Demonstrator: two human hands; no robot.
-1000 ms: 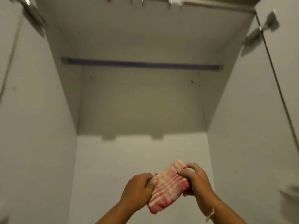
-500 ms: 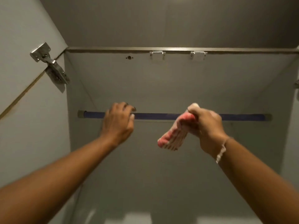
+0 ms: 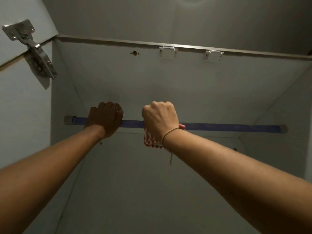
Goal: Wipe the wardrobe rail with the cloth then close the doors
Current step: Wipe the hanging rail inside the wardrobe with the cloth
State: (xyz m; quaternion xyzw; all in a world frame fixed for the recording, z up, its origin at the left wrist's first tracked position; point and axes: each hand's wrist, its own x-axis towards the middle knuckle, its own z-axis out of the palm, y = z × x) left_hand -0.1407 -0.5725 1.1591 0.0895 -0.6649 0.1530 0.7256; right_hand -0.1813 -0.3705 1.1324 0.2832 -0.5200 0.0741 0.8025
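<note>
A dark blue wardrobe rail (image 3: 228, 128) runs side to side across the upper part of the white wardrobe. My left hand (image 3: 105, 120) is closed around the rail near its left end. Near the rail's middle, my right hand (image 3: 160, 119) presses a red and white checked cloth (image 3: 150, 140) onto it. Most of the cloth is hidden under that hand; a fold hangs below the rail.
A metal hinge (image 3: 36, 56) joins the open left door (image 3: 18, 34) to the wardrobe's left wall. Two small metal catches (image 3: 168, 51) sit under the top panel's front edge. The right side wall (image 3: 287, 115) slopes in at the right.
Both hands rose from waist height to the rail. The left hand has closed around it, and the right hand has brought the cloth up onto it.
</note>
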